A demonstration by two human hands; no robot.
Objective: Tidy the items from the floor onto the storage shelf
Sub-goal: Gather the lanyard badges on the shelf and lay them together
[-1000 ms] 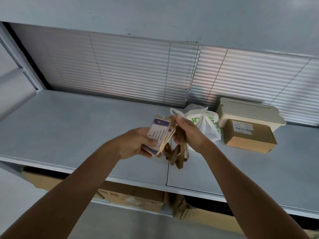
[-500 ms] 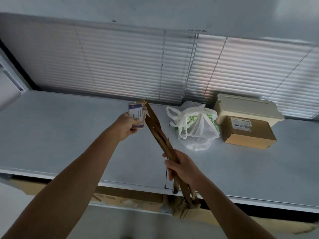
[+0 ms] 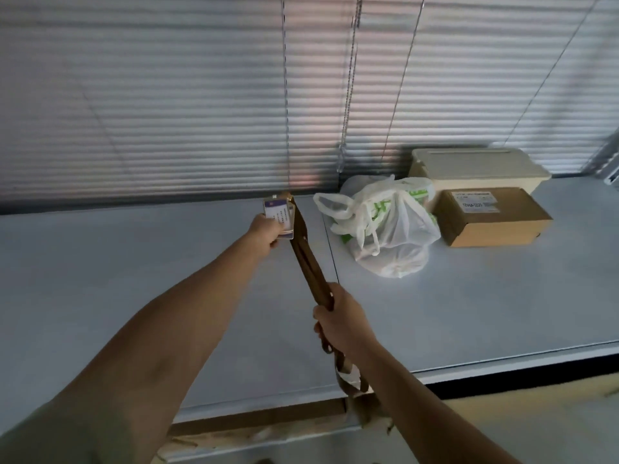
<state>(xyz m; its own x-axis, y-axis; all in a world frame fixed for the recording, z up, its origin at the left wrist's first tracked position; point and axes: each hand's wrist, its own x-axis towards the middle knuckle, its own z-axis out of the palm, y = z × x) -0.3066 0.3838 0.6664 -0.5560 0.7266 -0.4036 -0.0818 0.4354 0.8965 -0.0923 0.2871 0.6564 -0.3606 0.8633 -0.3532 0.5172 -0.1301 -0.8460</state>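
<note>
My left hand (image 3: 266, 231) is stretched out over the grey storage shelf (image 3: 134, 279) and grips a stack of badge cards (image 3: 279, 216) held upright near the back. Brown lanyard straps (image 3: 310, 266) run taut from the cards down to my right hand (image 3: 335, 321), which is closed around them above the shelf's front part. The straps' loose ends hang below my right wrist, past the shelf edge.
A knotted white plastic bag (image 3: 388, 229) sits just right of the cards. Behind it stand a cream lidded bin (image 3: 475, 167) and a brown cardboard box (image 3: 490, 217). Closed blinds (image 3: 201, 95) with cords back the shelf. Cardboard (image 3: 268, 420) lies on the level below.
My hands have parted: the left carried the cards toward the back of the shelf, the right slid down the straps toward the front edge, pulling them straight. The view moved closer.
</note>
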